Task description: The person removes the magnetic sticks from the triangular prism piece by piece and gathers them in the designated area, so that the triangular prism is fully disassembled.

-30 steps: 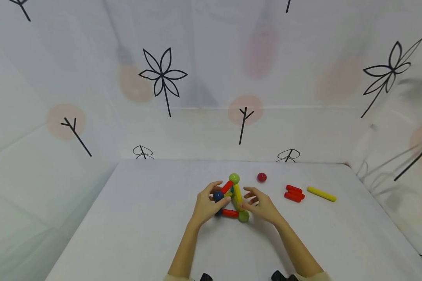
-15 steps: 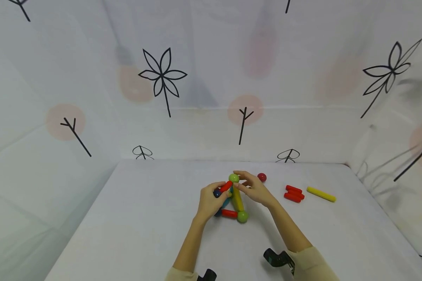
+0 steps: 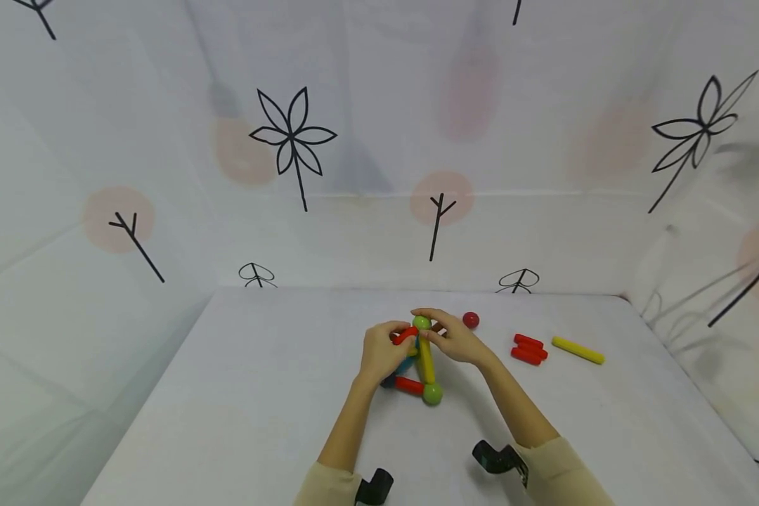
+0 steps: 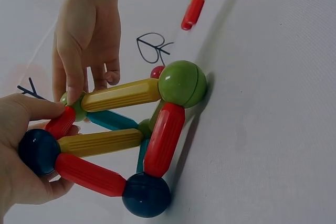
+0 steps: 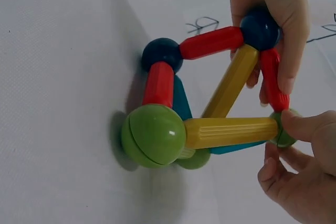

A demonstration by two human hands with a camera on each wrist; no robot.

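A frame of magnetic rods and balls stands on the white table. My left hand grips its upper red rod, the palm around the upper dark blue ball. At the top, my right hand pinches a light green ball between thumb and fingers; the red rod's end meets that ball. From there a yellow rod runs down to a larger-looking green ball. A lower red rod links this to the lower dark blue ball. Teal rods show behind, partly hidden.
Right of the frame lie a loose red ball, several short red rods and a yellow rod. Patterned white cloth rises behind the table. A black wrist device sits by the right sleeve.
My right hand has risen from the yellow rod to pinch the top green ball. My left hand has shifted slightly right, over the upper red rod. The frame's base has moved slightly nearer.
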